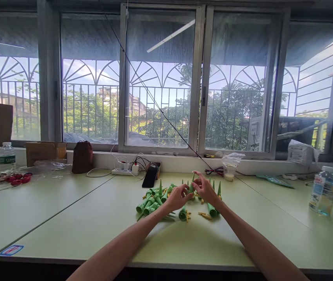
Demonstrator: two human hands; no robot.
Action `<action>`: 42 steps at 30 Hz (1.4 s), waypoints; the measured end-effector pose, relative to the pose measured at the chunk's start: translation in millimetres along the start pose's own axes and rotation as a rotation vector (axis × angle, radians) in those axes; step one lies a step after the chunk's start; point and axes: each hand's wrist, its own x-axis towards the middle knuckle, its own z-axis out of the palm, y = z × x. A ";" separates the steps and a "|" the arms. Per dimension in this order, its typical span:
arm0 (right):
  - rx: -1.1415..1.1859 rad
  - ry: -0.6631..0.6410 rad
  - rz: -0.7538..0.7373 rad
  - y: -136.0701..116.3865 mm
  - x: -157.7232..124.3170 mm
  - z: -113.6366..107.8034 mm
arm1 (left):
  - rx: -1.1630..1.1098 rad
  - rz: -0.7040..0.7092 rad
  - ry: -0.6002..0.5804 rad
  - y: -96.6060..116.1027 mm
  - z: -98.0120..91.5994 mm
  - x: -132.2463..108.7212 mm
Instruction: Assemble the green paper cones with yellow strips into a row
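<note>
Over the middle of the table, my left hand [179, 197] and my right hand [205, 188] meet around a small upright green plastic cone [192, 187]. The left fingers pinch it low down. My right thumb rests against its side, with the index finger curved over near its tip. To the left is a heap of green cone pieces [151, 205], some lying with hollow ends towards me. Several pointed green cones [219, 189] stand behind and beside my right hand, partly hidden by it. Small yellow pieces [204, 215] lie scattered among the cones and in front of them.
A black phone [150, 176] leans near a power strip [121, 171] at the back. A dark red pouch [82, 157] and a cardboard box [45, 153] stand further left. Bottles stand at both sides, one a clear labelled bottle [322, 191] on the right. A bagged cup [229, 171] is behind my right hand.
</note>
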 end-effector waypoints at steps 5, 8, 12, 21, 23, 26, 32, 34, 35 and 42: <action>0.001 -0.005 -0.023 -2.5 -1.4 0.5 | -0.020 -0.015 0.040 -5.6 2.6 1.5; -0.027 0.018 -0.027 -1.2 -1.6 0.8 | 0.003 -0.041 0.075 -8.5 2.7 1.8; -0.045 0.019 -0.039 1.2 -1.6 1.5 | 0.072 -0.027 0.110 -9.1 1.7 0.5; -0.053 0.064 -0.056 -4.9 -1.7 0.6 | 0.058 0.013 0.074 -2.9 0.9 -3.2; -0.044 0.080 -0.053 -6.8 -1.5 0.6 | 0.075 0.015 0.066 -2.7 1.2 -3.3; -0.040 0.107 -0.048 -7.4 -1.2 1.0 | 0.093 0.031 0.062 -3.3 2.0 -3.1; -0.041 0.117 -0.036 -6.6 -1.3 2.8 | 0.055 0.063 0.071 -3.8 3.4 -2.0; -0.039 0.108 -0.031 -7.6 -1.8 3.1 | 0.053 0.066 0.088 -4.3 3.4 -1.2; -0.036 0.101 -0.029 -8.3 -2.0 3.1 | 0.048 0.063 0.096 -4.9 3.4 -0.6; -0.083 0.100 -0.023 -9.1 -1.8 0.7 | -0.024 -0.098 0.198 -13.9 5.6 4.9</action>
